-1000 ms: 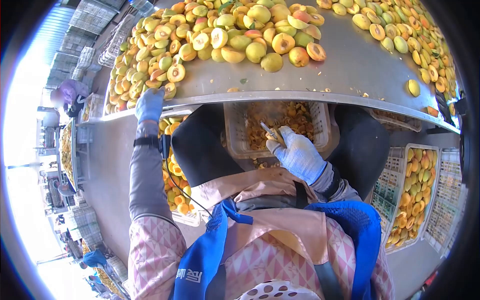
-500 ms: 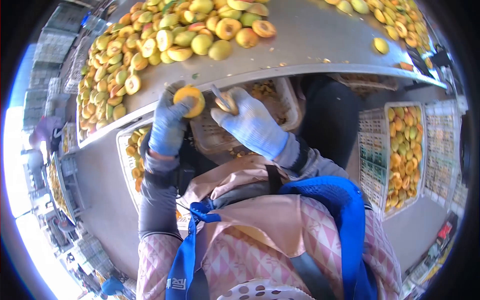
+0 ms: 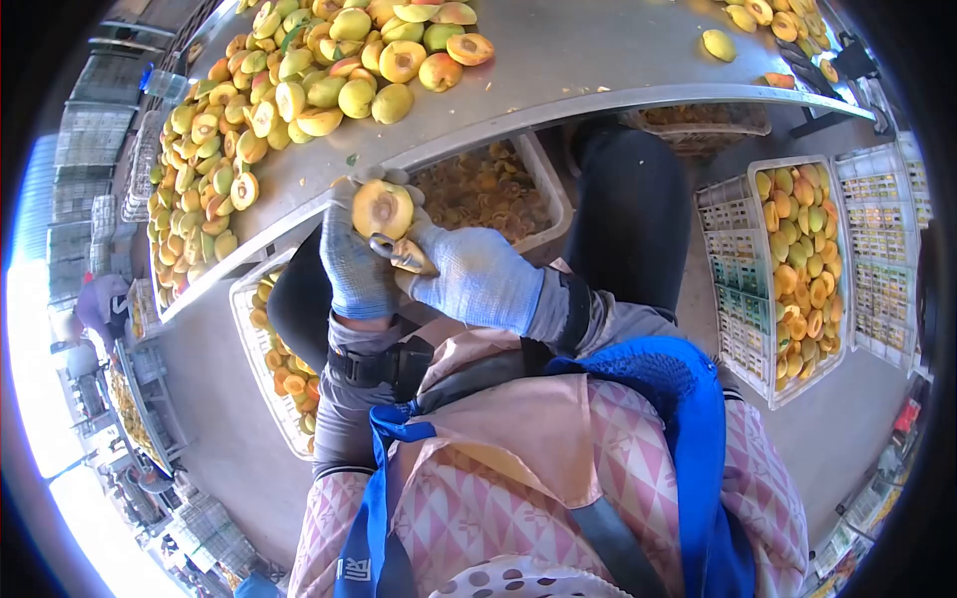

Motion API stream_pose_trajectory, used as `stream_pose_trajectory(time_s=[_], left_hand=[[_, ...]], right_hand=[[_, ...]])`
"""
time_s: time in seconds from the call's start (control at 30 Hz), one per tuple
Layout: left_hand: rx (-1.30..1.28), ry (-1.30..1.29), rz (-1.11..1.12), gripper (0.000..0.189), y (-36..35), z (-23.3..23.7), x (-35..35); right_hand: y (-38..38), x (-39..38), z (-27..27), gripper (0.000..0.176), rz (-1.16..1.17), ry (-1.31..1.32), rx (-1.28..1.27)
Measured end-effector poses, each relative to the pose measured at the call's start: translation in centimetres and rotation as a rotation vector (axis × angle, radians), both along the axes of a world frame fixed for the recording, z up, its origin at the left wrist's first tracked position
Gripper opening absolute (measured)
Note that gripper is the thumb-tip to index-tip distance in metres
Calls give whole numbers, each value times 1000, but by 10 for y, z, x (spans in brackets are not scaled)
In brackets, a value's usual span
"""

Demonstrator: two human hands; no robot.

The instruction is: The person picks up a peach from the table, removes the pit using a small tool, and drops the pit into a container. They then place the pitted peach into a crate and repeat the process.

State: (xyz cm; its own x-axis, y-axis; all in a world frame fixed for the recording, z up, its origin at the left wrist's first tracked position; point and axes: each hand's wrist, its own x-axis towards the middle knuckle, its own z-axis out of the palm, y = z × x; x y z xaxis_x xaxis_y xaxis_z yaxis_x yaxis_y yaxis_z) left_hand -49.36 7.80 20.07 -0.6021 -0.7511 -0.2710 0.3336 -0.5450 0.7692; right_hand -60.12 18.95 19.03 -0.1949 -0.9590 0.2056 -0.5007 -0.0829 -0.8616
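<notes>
Held up in the gloved fingers of my left hand (image 3: 359, 264) is a peach half (image 3: 383, 208), its cut face turned upward with a brownish centre. My right hand (image 3: 478, 271), in a blue and white knit glove, is closed round a small pitting tool (image 3: 413, 257) with a tan handle and a curved metal tip. That tip lies right at the lower edge of the peach half. Both hands are close together near the front edge of the metal table (image 3: 478, 120), and some right fingers are hidden behind the fruit.
A large heap of peach halves (image 3: 299, 90) covers the table's left side. Below the table edge stands a crate (image 3: 553, 189) of brownish scraps. Fruit-filled crates stand at left (image 3: 261, 349) and right (image 3: 773, 299) on the floor. A single peach half (image 3: 718, 45) lies farther right.
My hands have come together, the right moving left to the fruit with the tool. The peach half now shows a brownish centre facing up. The view has shifted slightly.
</notes>
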Motion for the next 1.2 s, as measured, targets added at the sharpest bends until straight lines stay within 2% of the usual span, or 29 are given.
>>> stream_pose_trajectory(time_s=[0.1, 0.13, 0.23, 0.43, 0.53, 0.63, 0.7, 0.77, 0.83, 0.93, 1.03, 1.1, 1.17, 1.2], left_hand=[[-178, -47, 103, 40, 10, 10, -10], [-131, 6, 131, 39, 10, 8, -12], [-322, -92, 169, 38, 15, 2, -15], [-636, -111, 181, 33, 19, 0, -19], [-665, -181, 252, 30, 28, -1, -23], [-932, -229, 260, 29, 25, -5, -26], [-1265, -471, 337, 30, 25, -5, -26], [-1251, -520, 335, 32, 25, -2, -25], [-895, -368, 257, 34, 25, 1, -25], [-695, -310, 189, 37, 22, 0, -23], [-608, -343, 149, 37, 22, 6, -22], [-782, -439, 112, 39, 19, 7, -21], [-705, -428, 88, 41, 15, 5, -20], [-544, -367, 83, 43, 12, 3, -20]], right_hand=[[-1, -3, 0, 35, -146, -88, 55], [-3, -5, 2, 39, -152, -75, 92], [-8, -2, -4, 38, -195, -45, 118], [-11, 3, -5, 36, -200, -180, 123], [-12, 4, -9, 35, -186, -238, 103], [-8, 3, -1, 35, -193, -121, 225], [-5, -1, 7, 35, -156, -38, 237], [-3, -2, 7, 35, -133, 36, 226], [-2, -2, 4, 35, -125, 102, 192], [-2, 0, 2, 34, -125, 157, 172], [1, 2, 1, 34, -130, 162, 145], [1, 0, 7, 33, -95, 148, 223], [1, -1, 10, 34, -71, 125, 279], [1, -2, 11, 34, -66, 110, 294]])
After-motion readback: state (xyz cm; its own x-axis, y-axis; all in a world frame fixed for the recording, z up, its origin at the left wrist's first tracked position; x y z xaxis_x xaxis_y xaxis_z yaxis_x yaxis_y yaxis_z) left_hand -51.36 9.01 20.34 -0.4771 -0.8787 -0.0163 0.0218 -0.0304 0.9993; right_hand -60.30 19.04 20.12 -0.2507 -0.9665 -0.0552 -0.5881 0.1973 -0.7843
